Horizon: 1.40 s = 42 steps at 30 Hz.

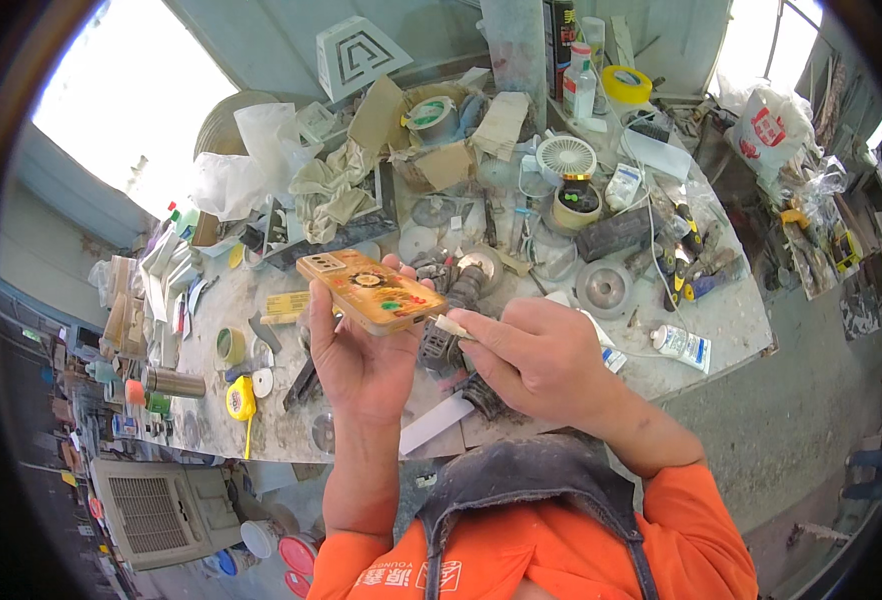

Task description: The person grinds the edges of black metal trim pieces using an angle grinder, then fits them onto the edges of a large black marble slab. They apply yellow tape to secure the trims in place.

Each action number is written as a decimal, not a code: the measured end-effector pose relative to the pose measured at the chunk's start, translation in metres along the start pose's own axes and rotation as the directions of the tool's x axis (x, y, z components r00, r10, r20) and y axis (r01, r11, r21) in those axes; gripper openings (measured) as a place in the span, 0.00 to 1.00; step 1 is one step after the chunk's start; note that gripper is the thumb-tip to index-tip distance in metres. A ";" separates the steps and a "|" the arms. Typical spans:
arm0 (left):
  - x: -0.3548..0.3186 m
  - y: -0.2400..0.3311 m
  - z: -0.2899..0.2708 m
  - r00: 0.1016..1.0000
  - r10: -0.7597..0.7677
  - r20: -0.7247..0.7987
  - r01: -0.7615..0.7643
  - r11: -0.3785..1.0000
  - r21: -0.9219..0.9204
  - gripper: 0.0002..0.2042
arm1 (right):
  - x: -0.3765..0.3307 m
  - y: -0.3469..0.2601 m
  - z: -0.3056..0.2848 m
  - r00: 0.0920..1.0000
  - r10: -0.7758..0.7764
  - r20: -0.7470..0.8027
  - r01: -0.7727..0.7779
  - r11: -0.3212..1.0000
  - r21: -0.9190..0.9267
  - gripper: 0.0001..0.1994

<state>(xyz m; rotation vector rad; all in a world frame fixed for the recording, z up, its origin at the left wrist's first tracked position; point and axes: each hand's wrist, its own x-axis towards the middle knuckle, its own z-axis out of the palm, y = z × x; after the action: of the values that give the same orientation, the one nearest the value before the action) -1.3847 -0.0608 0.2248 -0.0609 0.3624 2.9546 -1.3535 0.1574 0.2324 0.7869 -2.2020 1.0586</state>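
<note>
Orange phone case (369, 291) is being gripped by the left hand (361, 360) at center; its edge (five o'clock corner) is being rubbed with a small pale pad (453, 326) pinched in the right hand (541, 362); steady, light strokes are being called for.

Cluttered grey workbench (731, 318) with tape roll (627, 84), fan (566, 157), glue tube (681, 343).

Left hand (361, 355) covers phone case (371, 291) underside. Pale scrap (454, 327) in right hand (531, 362) mostly hidden by fingers. Grinder (448, 310) partly hidden behind both hands. Far workbench (731, 320) clutter too small to tell.
</note>
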 end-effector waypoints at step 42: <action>0.017 -0.070 -0.012 0.980 0.115 -0.161 0.002 0.808 0.589 0.20 | -0.046 0.022 -0.021 0.950 0.312 -0.020 -0.312 0.940 -0.136 0.10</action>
<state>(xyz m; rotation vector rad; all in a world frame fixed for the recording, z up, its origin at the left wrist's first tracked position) -1.3897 0.0064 0.1957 -0.2566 1.3099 2.7487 -1.3333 0.1984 0.2004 0.3840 -2.4255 1.0355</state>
